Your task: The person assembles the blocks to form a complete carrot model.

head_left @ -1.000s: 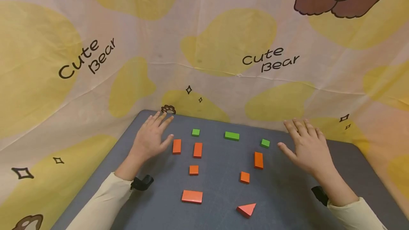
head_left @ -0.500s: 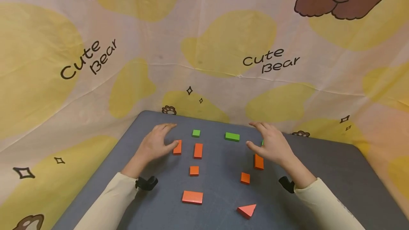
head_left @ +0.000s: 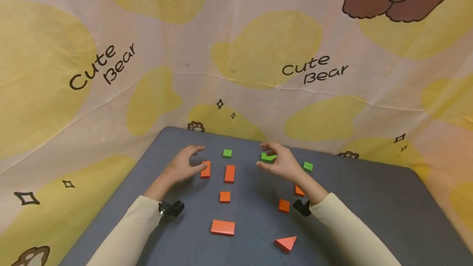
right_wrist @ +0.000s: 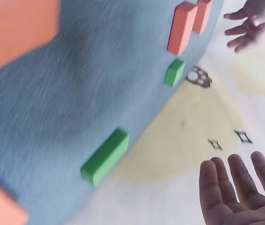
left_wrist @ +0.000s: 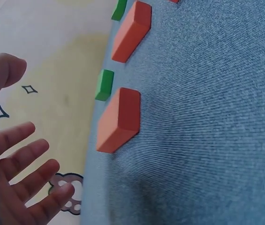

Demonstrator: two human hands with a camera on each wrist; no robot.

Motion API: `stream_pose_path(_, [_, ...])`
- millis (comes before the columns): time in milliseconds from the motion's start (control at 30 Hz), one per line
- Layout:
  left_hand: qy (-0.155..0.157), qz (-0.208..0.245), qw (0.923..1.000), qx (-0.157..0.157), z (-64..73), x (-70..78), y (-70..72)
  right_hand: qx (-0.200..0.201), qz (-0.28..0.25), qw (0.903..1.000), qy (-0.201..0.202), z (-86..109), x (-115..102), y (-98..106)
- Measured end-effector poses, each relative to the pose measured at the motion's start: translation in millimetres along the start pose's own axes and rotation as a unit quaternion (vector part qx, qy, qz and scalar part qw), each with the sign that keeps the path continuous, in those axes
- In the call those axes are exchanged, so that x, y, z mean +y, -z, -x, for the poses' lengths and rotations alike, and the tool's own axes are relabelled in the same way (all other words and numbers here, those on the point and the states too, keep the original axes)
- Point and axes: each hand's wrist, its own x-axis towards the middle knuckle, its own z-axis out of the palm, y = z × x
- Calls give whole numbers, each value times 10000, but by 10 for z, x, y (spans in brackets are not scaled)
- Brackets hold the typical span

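My left hand [head_left: 180, 167] hovers at the table's left with fingers relaxed and thumb apart, holding nothing. Its thumb overlaps an upright-lying orange rectangular block [head_left: 205, 171] in the head view; the left wrist view shows that hand clear of the orange block [left_wrist: 118, 122]. Over the long green block [head_left: 267, 158] reaches my right hand [head_left: 283, 164], fingers loosely bent and thumb apart. It partly covers that block in the head view, while in the right wrist view the hand [right_wrist: 240, 197] is apart from the green block [right_wrist: 105, 157].
A small green block [head_left: 227, 153] and another [head_left: 308, 166] flank the long one. Orange blocks [head_left: 229, 174] [head_left: 225, 197] [head_left: 284, 205] [head_left: 223, 228] and a pink-red triangular block [head_left: 285, 244] lie nearer. A printed cloth [head_left: 244, 52] stands behind the grey table [head_left: 255, 225].
My right hand has swept left from the table's right side to the long green block, its fingers bending. My left hand has shifted slightly right, its spread fingers now more bent.
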Motion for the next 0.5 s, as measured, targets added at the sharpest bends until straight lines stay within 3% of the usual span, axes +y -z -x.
stream_pose_path(100, [71, 115, 9999, -54, -11, -36, -23, -186, -332, 9989, -283, -93, -36, -116])
stream_pose_path(500, [226, 272, 9988, -339, 1, -189, -119, -1226, -556, 9886, -669, -300, -85, -548])
